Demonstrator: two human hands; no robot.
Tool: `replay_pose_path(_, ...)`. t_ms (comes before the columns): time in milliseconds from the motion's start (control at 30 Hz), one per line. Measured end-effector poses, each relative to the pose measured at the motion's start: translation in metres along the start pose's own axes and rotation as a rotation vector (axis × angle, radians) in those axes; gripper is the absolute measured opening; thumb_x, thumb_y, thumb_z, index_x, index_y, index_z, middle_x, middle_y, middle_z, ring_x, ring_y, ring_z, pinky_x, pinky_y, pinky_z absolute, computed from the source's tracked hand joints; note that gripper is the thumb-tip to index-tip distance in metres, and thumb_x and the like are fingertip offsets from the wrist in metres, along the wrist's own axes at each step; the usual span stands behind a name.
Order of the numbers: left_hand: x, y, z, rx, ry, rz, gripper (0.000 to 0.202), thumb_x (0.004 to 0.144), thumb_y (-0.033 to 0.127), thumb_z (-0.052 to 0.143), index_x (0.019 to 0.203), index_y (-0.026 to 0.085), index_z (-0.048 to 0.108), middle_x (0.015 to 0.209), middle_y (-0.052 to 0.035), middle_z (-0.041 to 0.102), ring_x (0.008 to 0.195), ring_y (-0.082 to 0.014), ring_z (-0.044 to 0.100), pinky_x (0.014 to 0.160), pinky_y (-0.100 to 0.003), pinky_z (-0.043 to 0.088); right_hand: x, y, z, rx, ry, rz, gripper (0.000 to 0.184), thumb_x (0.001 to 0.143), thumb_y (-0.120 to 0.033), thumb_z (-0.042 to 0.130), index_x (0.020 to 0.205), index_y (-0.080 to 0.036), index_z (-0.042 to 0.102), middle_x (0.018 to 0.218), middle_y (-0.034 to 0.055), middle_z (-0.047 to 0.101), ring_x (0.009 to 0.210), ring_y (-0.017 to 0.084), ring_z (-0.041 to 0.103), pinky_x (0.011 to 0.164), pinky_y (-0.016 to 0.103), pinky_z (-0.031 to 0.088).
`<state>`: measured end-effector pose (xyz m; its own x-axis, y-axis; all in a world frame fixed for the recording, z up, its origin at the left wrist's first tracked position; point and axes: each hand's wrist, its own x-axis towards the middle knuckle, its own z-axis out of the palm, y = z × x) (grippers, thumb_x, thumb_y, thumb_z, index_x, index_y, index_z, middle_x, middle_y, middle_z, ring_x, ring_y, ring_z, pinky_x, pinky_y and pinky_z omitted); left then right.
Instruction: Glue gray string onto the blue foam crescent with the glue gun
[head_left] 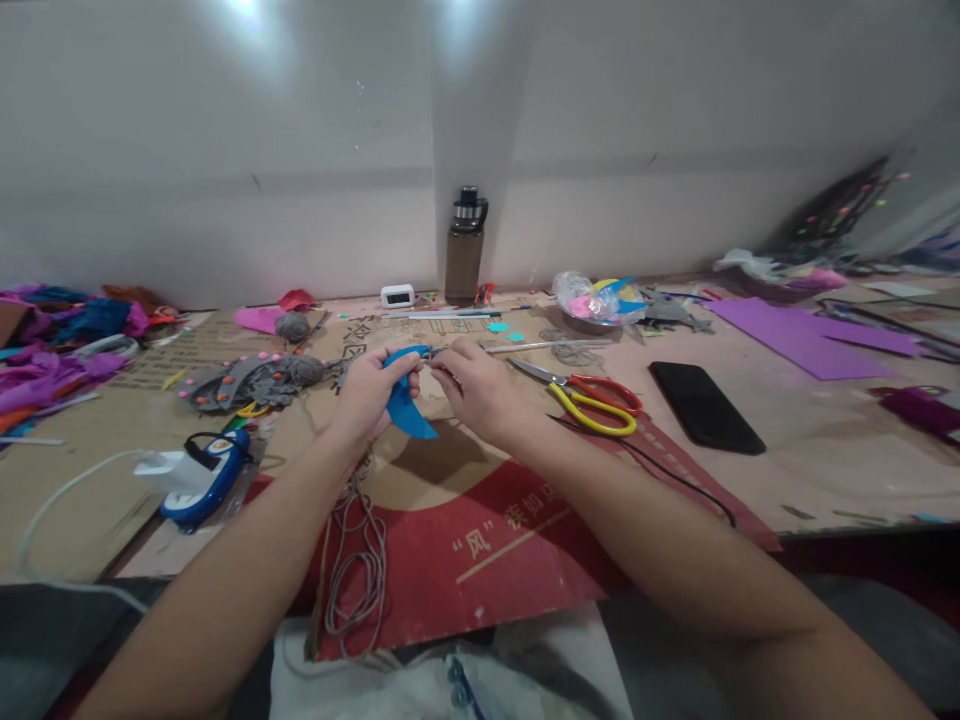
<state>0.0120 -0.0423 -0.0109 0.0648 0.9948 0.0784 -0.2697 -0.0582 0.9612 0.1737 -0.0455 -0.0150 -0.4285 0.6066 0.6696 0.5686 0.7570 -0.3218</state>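
My left hand (373, 388) has the blue curved piece (409, 405) pinched between thumb and fingers, its pointed tail hanging down over the cardboard. My right hand (476, 392) sits just beside it, fingers bunched near the piece's upper end; there is something small and dark between the two sets of fingertips, but I can't tell from here whether the right fingers are clenched on it. Beneath both hands I see the cardboard sheet (480, 560), printed red along the near side, with loops of grey cord (358, 580) lying over its left part. Right of the hands lie the scissors (564, 381), blades spread, one handle red and one yellow, and beyond them a black phone (705, 407). To the left I make out grey material dotted with pink balls (244, 385) and, nearer me, a blue power strip (210, 485) with a white plug in it. Farther back, a dark bottle (465, 258) stands upright by the wall, with purple sheets (795, 340) lying off at the right.
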Motion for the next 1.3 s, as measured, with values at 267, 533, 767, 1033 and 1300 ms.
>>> replay_pose_path(267,-0.009,0.002,0.003,0.459,0.078,0.129,0.022,0.073,0.035,0.067,0.074,0.015,0.06,0.056,-0.0009,0.059,0.049,-0.0107,0.053,0.046,-0.021,0.041,0.001,-0.003,-0.014,-0.204,-0.023,-0.026,0.023,0.094,-0.019,0.036,0.092,-0.016,0.058,0.094,0.0103,0.056,0.083,0.019,0.05,0.071,0.03,0.04)
replay_pose_path(533,-0.009,0.005,0.004,0.382,-0.095,0.032,0.024,0.068,0.035,0.072,0.079,0.016,0.061,0.057,-0.0008,0.059,0.049,-0.0107,0.052,0.047,-0.021,0.041,0.006,0.015,-0.014,0.072,0.084,0.06,0.014,0.091,-0.021,0.046,0.087,-0.019,0.06,0.091,0.0063,0.057,0.086,0.017,0.052,0.077,0.031,0.041)
replay_pose_path(767,-0.003,0.002,-0.004,0.279,-0.202,-0.021,0.023,0.069,0.033,0.072,0.079,0.016,0.06,0.058,0.0001,0.058,0.05,-0.0088,0.052,0.049,-0.02,0.042,0.009,0.023,-0.01,0.346,0.055,0.169,0.011,0.087,-0.024,0.053,0.083,-0.018,0.061,0.079,0.0027,0.061,0.076,0.015,0.054,0.069,0.029,0.042)
replay_pose_path(1033,-0.007,0.009,0.0,0.211,-0.185,-0.014,0.034,0.064,0.031,0.077,0.087,0.017,0.056,0.064,0.0002,0.062,0.05,-0.0089,0.055,0.047,-0.02,0.044,0.01,0.025,-0.008,0.52,-0.016,0.231,0.015,0.085,-0.03,0.055,0.087,-0.018,0.063,0.08,0.0024,0.064,0.073,0.013,0.056,0.067,0.028,0.044)
replay_pose_path(1300,-0.006,0.008,-0.003,0.126,-0.233,-0.021,0.029,0.065,0.026,0.077,0.084,0.016,0.057,0.065,0.0002,0.063,0.05,-0.0077,0.055,0.048,-0.018,0.044,0.011,0.022,-0.011,0.645,-0.029,0.31,0.015,0.082,-0.033,0.059,0.084,-0.019,0.063,0.073,-0.0002,0.061,0.064,0.011,0.052,0.06,0.025,0.041)
